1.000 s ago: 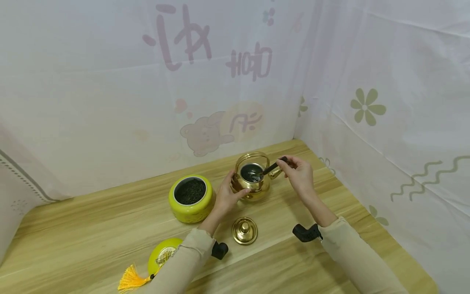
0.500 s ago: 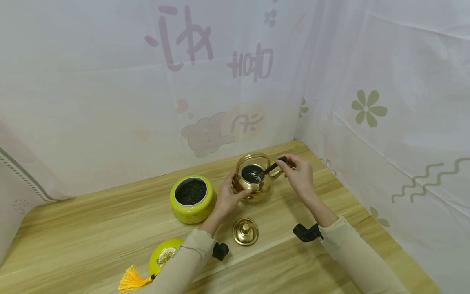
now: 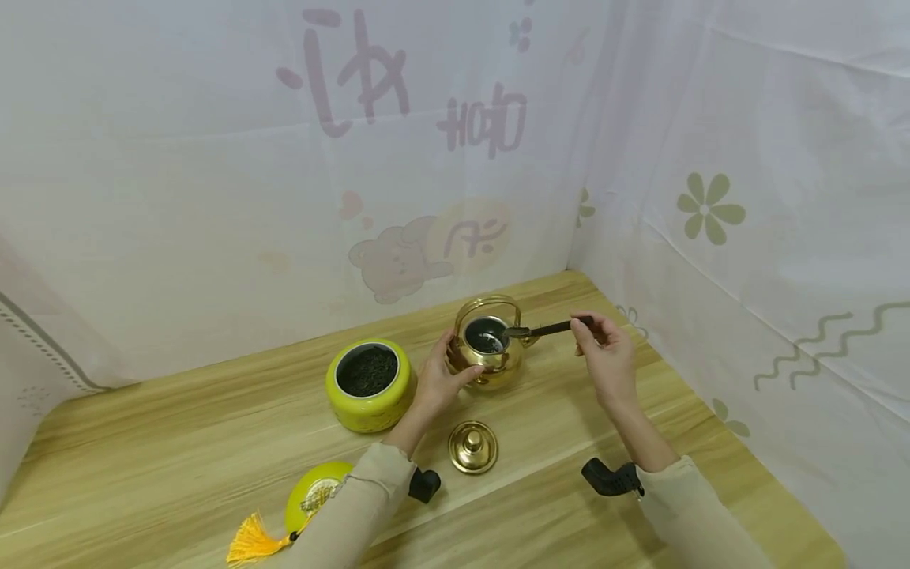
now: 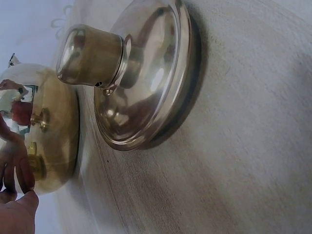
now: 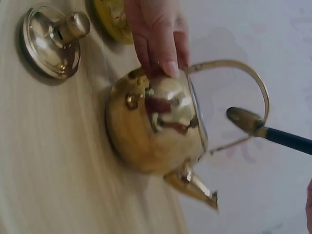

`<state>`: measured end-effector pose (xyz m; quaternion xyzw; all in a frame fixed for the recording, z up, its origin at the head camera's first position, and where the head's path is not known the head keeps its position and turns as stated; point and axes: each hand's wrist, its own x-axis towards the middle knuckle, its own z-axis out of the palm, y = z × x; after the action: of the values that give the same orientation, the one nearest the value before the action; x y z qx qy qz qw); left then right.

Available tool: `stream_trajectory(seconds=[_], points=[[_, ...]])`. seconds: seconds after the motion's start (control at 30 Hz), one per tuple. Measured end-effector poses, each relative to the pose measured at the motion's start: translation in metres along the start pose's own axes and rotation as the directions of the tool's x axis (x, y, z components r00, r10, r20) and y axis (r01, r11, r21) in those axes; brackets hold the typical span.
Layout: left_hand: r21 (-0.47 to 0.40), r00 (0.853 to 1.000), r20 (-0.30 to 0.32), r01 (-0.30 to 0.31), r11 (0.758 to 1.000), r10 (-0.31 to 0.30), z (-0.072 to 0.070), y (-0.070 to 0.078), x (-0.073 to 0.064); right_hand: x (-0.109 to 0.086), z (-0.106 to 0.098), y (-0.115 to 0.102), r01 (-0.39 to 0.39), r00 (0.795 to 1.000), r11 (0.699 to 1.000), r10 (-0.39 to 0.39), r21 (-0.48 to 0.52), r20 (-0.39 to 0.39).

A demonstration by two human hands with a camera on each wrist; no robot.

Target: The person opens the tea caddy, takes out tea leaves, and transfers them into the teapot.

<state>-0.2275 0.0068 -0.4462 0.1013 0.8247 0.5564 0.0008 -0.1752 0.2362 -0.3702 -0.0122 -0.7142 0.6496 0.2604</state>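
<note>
A golden kettle [image 3: 498, 371] stands lidless on the wooden table, its arched handle upright and its spout pointing right. My left hand [image 3: 439, 381] grips the kettle's left side, thumb across the front; the right wrist view shows the same thumb near the rim. Between thumb and fingers, my right hand [image 3: 607, 359] pinches the dark handle of a small tea scoop [image 5: 287, 140]. The scoop's metal head is above the kettle's mouth at the right rim, beside the arched handle. Dark contents show inside the kettle. Its round golden lid [image 4: 141, 83] lies knob up, in front.
Left of the kettle stands a yellow jar [image 3: 366, 415], uncovered, with dark tea leaves inside. Its yellow lid [image 3: 307, 494] with an orange tassel [image 3: 254, 540] lies nearer, partly under the left sleeve. White printed cloth [image 3: 213, 237] hangs behind and to the right of the table.
My right hand has moved right and slightly nearer, drawing the scoop up out of the kettle's mouth to a flatter angle. The left hand and kettle have stayed in place.
</note>
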Motion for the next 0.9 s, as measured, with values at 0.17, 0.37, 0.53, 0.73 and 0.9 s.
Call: stream_trajectory(seconds=[0.17,0.37,0.53,0.73,0.9], points=[[0.009,1.000,-0.006,0.004,1.000,-0.004,-0.002,0.000,0.001,-0.002,-0.017,0.010,0.060,0.987,0.984,-0.033,0.170,-0.158],[0.032,1.000,-0.011,-0.001,0.999,0.001,-0.002,-0.002,0.001,0.001,-0.030,0.020,0.083,0.958,0.970,-0.015,0.228,-0.287],[0.037,0.999,-0.013,-0.030,0.999,0.031,-0.002,-0.004,0.002,-0.002,-0.036,0.031,-0.004,0.946,0.983,0.062,0.181,-0.318],[0.035,1.000,-0.012,-0.021,0.999,0.021,-0.002,-0.003,0.002,-0.003,-0.042,0.062,-0.134,0.936,0.990,0.143,0.049,-0.321],[0.038,1.000,-0.012,-0.014,0.999,0.014,-0.003,-0.003,0.001,-0.006,-0.040,0.081,-0.208,0.938,0.972,0.166,-0.111,-0.305]])
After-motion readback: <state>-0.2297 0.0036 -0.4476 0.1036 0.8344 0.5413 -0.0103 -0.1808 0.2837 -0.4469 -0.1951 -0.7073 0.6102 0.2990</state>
